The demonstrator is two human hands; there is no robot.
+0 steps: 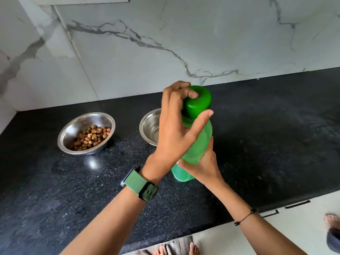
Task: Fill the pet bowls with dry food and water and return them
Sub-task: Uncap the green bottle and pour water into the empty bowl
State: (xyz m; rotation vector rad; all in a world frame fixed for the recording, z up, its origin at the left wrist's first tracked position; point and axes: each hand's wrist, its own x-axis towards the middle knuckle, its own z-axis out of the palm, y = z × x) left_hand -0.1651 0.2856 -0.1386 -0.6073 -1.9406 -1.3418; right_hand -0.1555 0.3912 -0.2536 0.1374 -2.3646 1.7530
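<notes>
A steel bowl (70, 137) with brown dry food in it sits on the black counter (266, 144) at the left. A second steel bowl (149, 126) stands to its right, partly hidden behind my left hand; its bottom looks bare, and I cannot tell if it holds water. A green plastic bottle (199, 144) stands upright over the counter in front of that bowl. My right hand (204, 164) grips the bottle's lower body. My left hand (176, 129) is wrapped around its dark green cap (199, 100).
A marble-patterned wall (165, 43) rises behind the counter. The counter's front edge runs along the lower right, with white drawer fronts (287, 229) below it. My bare feet (176, 249) and another person's foot (333, 221) show on the floor.
</notes>
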